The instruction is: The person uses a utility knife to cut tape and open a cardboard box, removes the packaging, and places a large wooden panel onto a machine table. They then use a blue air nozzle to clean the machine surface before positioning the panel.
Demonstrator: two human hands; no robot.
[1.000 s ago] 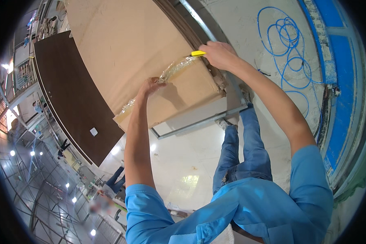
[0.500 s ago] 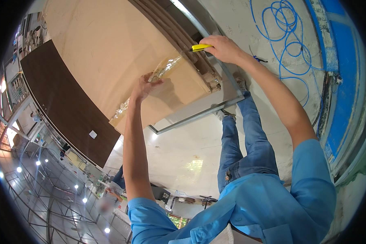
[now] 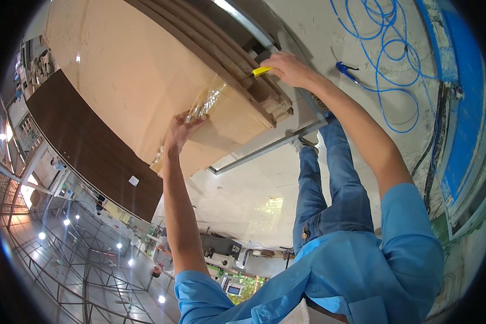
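Note:
My right hand (image 3: 289, 70) is closed around a yellow utility knife (image 3: 262, 71), whose tip points at the layered edge of a stack wrapped in tan cardboard (image 3: 113, 70). Whether the blade touches the stack, I cannot tell. On top, near the stack's close end, runs a shiny, wrinkled strip of clear packing tape (image 3: 210, 101). My left hand (image 3: 182, 129) pinches this strip, its fingers partly hidden from view. More crumpled tape shows beside my left wrist.
A grey metal frame (image 3: 270, 147) borders the stack near my feet. A dark brown panel (image 3: 86, 140) lies to the left. On the floor at right are a coiled blue hose (image 3: 397, 86) and a blue air gun (image 3: 346, 70). Blue machinery (image 3: 464, 124) stands at far right.
My right hand and the knife have shifted slightly left and down, with the blade now angled toward the stack's edge. My left hand sits lower and slightly left. The whole view has shifted a little.

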